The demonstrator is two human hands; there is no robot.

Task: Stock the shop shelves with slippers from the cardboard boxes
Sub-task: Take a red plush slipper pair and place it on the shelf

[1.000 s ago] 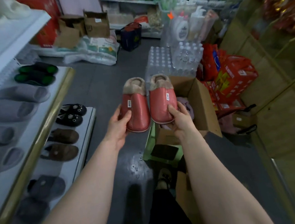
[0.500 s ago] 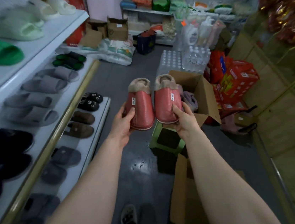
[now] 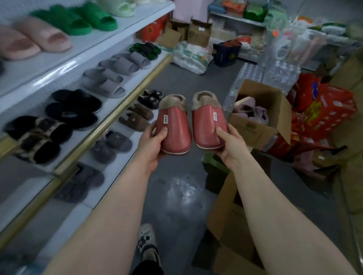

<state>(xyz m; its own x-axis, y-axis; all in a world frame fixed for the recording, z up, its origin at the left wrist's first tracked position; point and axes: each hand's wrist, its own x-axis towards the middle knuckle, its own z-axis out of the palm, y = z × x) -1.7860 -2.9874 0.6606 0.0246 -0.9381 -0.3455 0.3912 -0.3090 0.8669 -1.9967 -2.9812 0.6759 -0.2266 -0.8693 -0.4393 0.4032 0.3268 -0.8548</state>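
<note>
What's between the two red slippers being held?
Nothing. Head view: left slipper, in the left hand, and right slipper, in the right hand, sit apart; only grey floor shows through the gap.

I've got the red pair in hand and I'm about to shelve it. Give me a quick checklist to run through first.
1. Left hand grips the left slipper at its toe: ok.
2. Right hand grips the right slipper at its toe: ok.
3. Slippers match, side by side with a gap between them, tops up: ok.
4. Free spot on the shelves: cannot tell; the near rows look filled and the rest is blurred.
5. Floor towards the shelves free of boxes: ok; the cardboard box lies to the right.
</note>
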